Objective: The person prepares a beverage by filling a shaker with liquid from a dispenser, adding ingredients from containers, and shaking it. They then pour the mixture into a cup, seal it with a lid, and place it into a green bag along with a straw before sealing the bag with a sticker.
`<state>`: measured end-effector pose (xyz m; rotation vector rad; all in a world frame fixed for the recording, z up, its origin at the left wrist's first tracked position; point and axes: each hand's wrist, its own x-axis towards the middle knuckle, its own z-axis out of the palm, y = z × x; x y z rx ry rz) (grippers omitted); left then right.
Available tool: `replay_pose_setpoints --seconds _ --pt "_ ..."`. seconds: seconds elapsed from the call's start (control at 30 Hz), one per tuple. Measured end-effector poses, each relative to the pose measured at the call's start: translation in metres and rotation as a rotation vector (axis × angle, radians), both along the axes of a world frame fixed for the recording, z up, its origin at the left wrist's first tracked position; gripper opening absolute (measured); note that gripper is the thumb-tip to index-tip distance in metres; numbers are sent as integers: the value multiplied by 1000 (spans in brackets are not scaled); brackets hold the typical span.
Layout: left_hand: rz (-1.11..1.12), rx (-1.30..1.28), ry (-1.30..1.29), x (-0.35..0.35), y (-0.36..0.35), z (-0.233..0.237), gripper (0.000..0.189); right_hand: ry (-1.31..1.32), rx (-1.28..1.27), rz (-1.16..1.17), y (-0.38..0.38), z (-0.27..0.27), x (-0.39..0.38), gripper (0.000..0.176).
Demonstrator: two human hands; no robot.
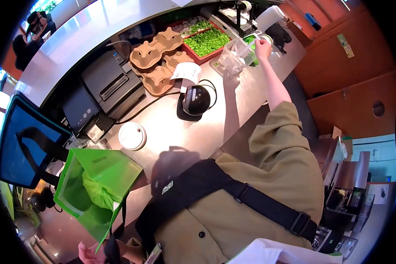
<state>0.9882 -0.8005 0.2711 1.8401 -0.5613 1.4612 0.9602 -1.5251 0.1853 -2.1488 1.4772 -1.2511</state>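
Note:
At the far end of the counter my right hand is closed, fingers pinched on something pale and thin that I cannot make out. It is over a clear plastic container with slim pale items in it. Low at the left edge, my left hand is partly cut off by the frame, its fingers loosely curled and apart. Just above it is a green carrier bag with black straps, tilted, its mouth showing. A knotted light-green plastic bag lies inside. One black strap runs down across my left wrist.
On the counter are a white-lidded cup, a black scanner with cable, cardboard cup carriers and a black printer. A planter of green leaves is behind. A screen stands left; people sit beyond the counter.

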Motion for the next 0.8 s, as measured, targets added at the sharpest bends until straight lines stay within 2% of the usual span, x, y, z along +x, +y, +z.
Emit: replay_pose_setpoints --seconds 0.03,0.07,0.1,0.13,0.17,0.2,0.23,0.27,0.3,0.33,0.37,0.4,0.5,0.53,0.6,0.7,0.73,0.8 --pt "-19 71 122 -5 2 0 60 35 42 -5 -7 -7 1 28" --pt "-15 78 244 -3 24 -13 61 301 3 79 -24 -18 0 28" --pt "85 58 425 -11 10 -9 61 565 -29 185 -42 -29 -1 28" --pt "2 73 415 -14 13 -18 57 955 -76 193 -60 -25 2 28" --pt "-218 -238 621 -18 12 -19 53 966 -130 331 -85 -33 -2 30" --pt "-177 -359 567 -19 -12 -11 48 779 -17 328 -58 -11 3 31" --pt "-84 -227 531 -22 -21 -9 44 837 -63 293 23 44 17 32" --pt "-177 -166 569 -21 -18 -5 41 893 -109 256 105 99 30 34" --pt "-165 -139 626 -23 -17 -3 36 815 -158 426 165 124 40 35" --pt "-192 -124 671 -23 -15 -3 32 302 12 879 243 137 41 27" --pt "-234 -85 666 -20 -14 -1 30 224 1 1307 297 145 33 25" --pt "-256 -75 674 -17 -16 1 31 -66 170 1765 345 135 32 27" --pt "-356 35 696 -13 -13 13 33 -95 268 1999 455 119 38 39" --pt "-401 -71 776 -16 -12 7 28 -130 332 1992 468 106 39 35" --pt "-444 17 569 3 -7 3 23 -137 314 2056 473 98 38 27" --pt "-729 18 651 35 -2 13 25 -172 577 2009 474 92 31 27" --pt "-809 28 682 44 0 15 26 -162 536 1985 473 93 33 24" --pt "-695 121 653 42 2 11 25 -133 339 1962 471 106 47 19"
